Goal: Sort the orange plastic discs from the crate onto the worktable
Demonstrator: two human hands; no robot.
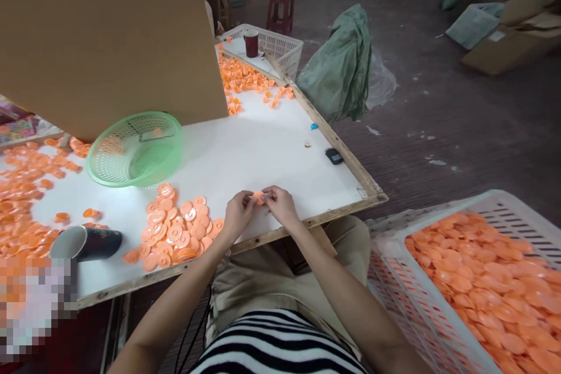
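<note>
Between my two hands, near the front edge of the white table [205, 152], is a small orange plastic disc [259, 197]. The fingers of my left hand [240, 210] pinch its left side. My right hand [280, 204] pinches it from the right, thumb and fingers closed. Parts of the disc are hidden by my fingertips. Left of my left hand lies a heap of flat round orange discs [175, 228], some with a ring in the middle. Behind that heap a green plastic basket [134, 152] stands tilted.
A dark cup [99, 244] lies on its side at left, by more orange pieces [26, 187]. A cardboard panel [114, 41] stands across the table. Orange cup-shaped pieces [245, 76] lie beyond it. At right, a white crate [495, 198] holds orange discs. A small black object [333, 156] sits near the wooden edge.
</note>
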